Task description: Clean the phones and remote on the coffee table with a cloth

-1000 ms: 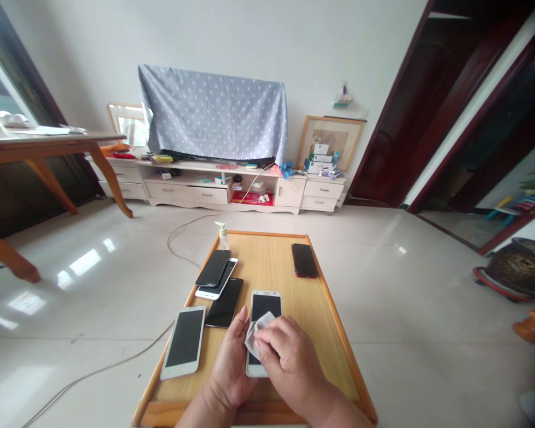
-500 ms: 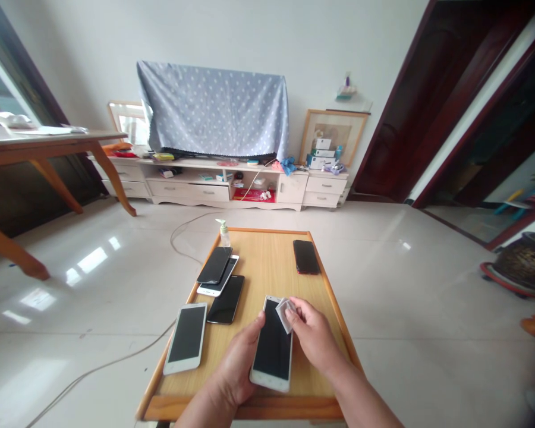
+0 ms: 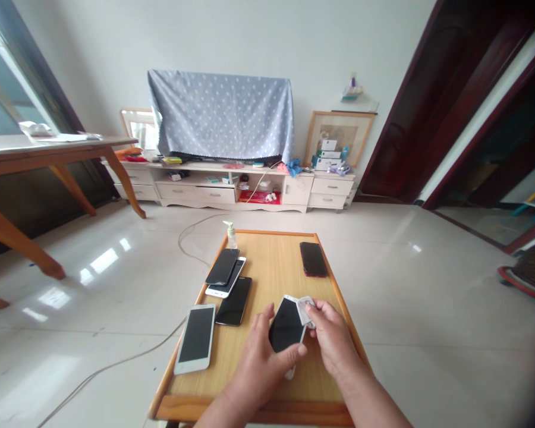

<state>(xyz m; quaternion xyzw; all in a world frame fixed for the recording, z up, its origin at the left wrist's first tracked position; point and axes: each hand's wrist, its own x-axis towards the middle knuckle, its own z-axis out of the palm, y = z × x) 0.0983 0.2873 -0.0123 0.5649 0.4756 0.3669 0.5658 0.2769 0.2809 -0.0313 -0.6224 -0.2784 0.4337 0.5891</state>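
My left hand point(image 3: 261, 368) grips a white phone point(image 3: 286, 324) with a dark screen, thumb across its lower end, holding it above the small wooden table point(image 3: 276, 267). My right hand point(image 3: 334, 342) pinches a small white wipe point(image 3: 304, 310) against the phone's upper right corner. To the left on the table lie a white phone point(image 3: 196, 337), a black phone point(image 3: 234, 301), and a black phone stacked on a white one point(image 3: 224, 272). A dark phone with a red edge point(image 3: 313, 259) lies at the far right.
A small pump bottle point(image 3: 231, 234) stands at the table's far left corner. A cable point(image 3: 116, 362) runs over the glossy tiled floor. A larger wooden table point(image 3: 49, 160) is at the left, a white cabinet point(image 3: 232, 187) with a dotted cloth along the wall, dark doors at the right.
My left hand has lifted and turned the white phone, now wrapping its lower end. My right hand with the wipe has gone from the screen's middle to its upper right corner.
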